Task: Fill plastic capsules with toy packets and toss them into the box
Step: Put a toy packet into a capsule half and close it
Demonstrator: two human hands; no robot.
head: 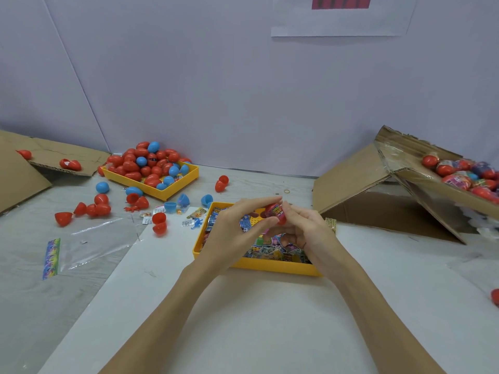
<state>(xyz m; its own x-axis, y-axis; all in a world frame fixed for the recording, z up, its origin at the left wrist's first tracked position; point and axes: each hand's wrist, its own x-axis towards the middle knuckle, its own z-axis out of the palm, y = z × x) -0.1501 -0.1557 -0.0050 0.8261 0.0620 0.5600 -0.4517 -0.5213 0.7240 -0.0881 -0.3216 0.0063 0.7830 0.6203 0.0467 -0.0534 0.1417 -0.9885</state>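
Both my hands meet above the near yellow tray [259,265], which holds several toy packets [270,251]. Between them is a red plastic capsule [275,213] with a printed packet showing in it. My left hand [237,225] pinches the capsule from the left with thumb and fingers. My right hand [302,228] grips it from the right, fingers curled. The cardboard box [405,171] at the right lies tilted, with several filled capsules [464,174] in its open side.
A second yellow tray [154,188] at back left is heaped with red and blue empty capsules. Loose capsule halves, packets and a clear plastic bag [89,244] litter the table's left side. Flattened cardboard [24,168] lies far left. A wall stands behind.
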